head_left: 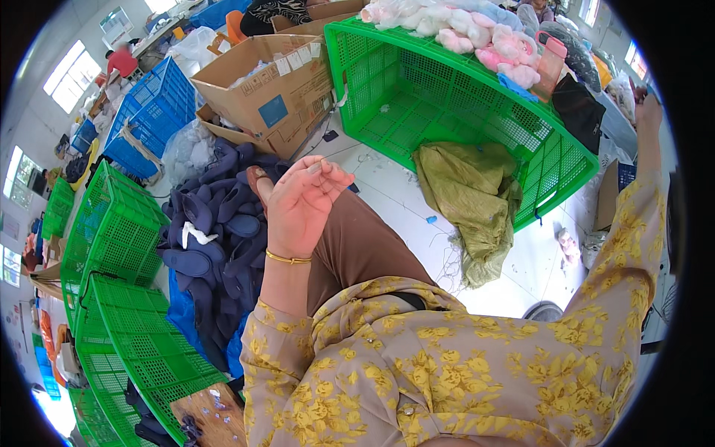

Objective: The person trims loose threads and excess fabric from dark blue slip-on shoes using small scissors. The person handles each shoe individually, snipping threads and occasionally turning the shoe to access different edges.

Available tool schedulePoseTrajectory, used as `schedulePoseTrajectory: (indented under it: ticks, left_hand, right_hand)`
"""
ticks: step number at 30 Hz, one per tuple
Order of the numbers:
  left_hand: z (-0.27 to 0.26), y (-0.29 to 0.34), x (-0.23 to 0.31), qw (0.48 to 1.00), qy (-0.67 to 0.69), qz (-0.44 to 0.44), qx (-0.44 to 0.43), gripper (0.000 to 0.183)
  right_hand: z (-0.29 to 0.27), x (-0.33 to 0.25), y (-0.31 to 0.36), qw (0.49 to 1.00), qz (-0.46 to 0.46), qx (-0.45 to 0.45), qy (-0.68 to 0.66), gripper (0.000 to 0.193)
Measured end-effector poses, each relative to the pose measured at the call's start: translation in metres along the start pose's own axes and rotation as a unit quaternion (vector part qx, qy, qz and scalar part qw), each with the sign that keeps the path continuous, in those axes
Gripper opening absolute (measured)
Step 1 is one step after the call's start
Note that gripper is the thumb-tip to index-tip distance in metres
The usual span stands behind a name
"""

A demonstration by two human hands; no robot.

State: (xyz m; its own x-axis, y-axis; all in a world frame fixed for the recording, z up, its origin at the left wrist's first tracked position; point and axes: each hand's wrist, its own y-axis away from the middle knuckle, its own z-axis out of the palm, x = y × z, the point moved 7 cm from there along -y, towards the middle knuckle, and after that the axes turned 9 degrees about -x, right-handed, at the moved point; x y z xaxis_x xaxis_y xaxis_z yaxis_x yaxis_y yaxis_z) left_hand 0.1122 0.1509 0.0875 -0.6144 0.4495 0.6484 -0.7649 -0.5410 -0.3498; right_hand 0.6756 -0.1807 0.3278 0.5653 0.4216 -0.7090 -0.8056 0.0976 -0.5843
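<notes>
My left hand (304,201) is raised over my bent knee, palm showing and fingers loosely curled, with nothing visible in it; a gold bangle circles the wrist. Just left of it lies a heap of dark blue padded pieces (211,212), rounded like slippers, with a small white piece (198,235) on top. My right arm reaches far out to the right. At the picture's rim, my right hand (646,112) is beside the cluttered surface holding bags; its fingers are too small and dim to make out.
Green crates (134,313) stand on the left, with a blue crate (153,104) behind. An open cardboard box (264,97) is ahead. A tipped green crate (447,89) has pink plush toys (510,48) above it and an olive sack (469,194) at its mouth. People sit farther back.
</notes>
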Motion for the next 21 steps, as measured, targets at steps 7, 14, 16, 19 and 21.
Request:
schedulePoseTrajectory:
  ticks: [7, 14, 16, 19, 21]
  left_hand:
    - [-0.006, 0.000, -0.015, 0.999, 0.020, -0.022, 0.012, 0.012]
    - [-0.020, 0.010, -0.023, 0.998, 0.036, -0.028, 0.034, 0.011]
    - [-0.017, 0.010, -0.028, 0.998, 0.036, -0.041, 0.031, 0.013]
    - [-0.011, 0.017, -0.026, 0.996, 0.004, -0.051, 0.069, 0.014]
    - [-0.007, 0.016, -0.032, 0.995, -0.001, -0.064, 0.077, 0.013]
  right_hand:
    - [-0.064, 0.057, -0.017, 0.996, 0.043, 0.035, 0.067, 0.022]
    - [-0.070, 0.119, 0.024, 0.981, 0.134, -0.025, 0.138, 0.034]
    - [-0.048, 0.127, 0.059, 0.960, 0.158, -0.112, 0.205, 0.037]
    - [0.064, 0.108, 0.191, 0.797, 0.049, -0.430, 0.422, 0.038]
    - [0.085, 0.115, 0.275, 0.674, 0.131, -0.624, 0.373, 0.032]
